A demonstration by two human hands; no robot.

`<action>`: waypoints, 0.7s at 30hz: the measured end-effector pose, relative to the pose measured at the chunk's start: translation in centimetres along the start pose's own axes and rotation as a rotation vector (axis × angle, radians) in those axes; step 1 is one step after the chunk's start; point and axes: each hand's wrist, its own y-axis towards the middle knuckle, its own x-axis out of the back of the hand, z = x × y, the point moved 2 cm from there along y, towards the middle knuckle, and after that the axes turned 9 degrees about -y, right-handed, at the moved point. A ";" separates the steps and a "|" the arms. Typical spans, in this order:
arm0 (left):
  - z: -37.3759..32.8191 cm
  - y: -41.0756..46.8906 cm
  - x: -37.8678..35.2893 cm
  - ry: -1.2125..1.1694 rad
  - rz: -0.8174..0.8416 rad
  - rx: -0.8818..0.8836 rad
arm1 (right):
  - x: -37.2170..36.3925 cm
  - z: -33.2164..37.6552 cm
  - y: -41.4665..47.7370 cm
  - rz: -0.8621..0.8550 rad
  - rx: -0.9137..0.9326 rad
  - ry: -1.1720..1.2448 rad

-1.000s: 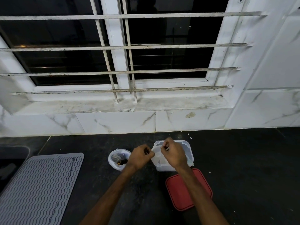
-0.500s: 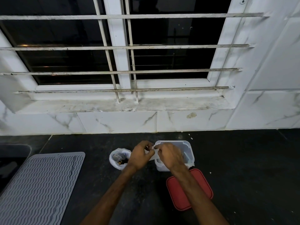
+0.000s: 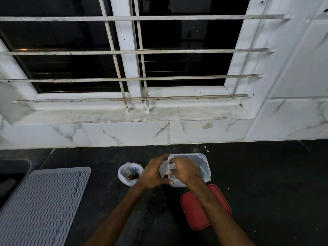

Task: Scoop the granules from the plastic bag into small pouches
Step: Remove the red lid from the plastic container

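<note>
Head view: left hand (image 3: 154,173), right hand (image 3: 186,172) both pinch small pouch (image 3: 164,169); likely light, limp, slippery; grip mouth edges.

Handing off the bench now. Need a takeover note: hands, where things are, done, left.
Left hand: grips the small pouch from its left side.
Right hand: pinches the same pouch, at the near-left corner of the clear container.
Plastic bag: stands open on the black counter, just left of the hands, with granules inside.
Red lid: off, flat on the counter nearer than the container.
Done: bag open, lid off, one pouch in hand.
Left: no scoop in view and I can't tell if the pouch holds granules; open it, fill it, repeat.
</note>
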 end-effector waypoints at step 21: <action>0.1 -1.8 0.6 -0.285 -0.285 0.016 | -4.8 -16.4 -1.1 -0.260 -0.546 0.574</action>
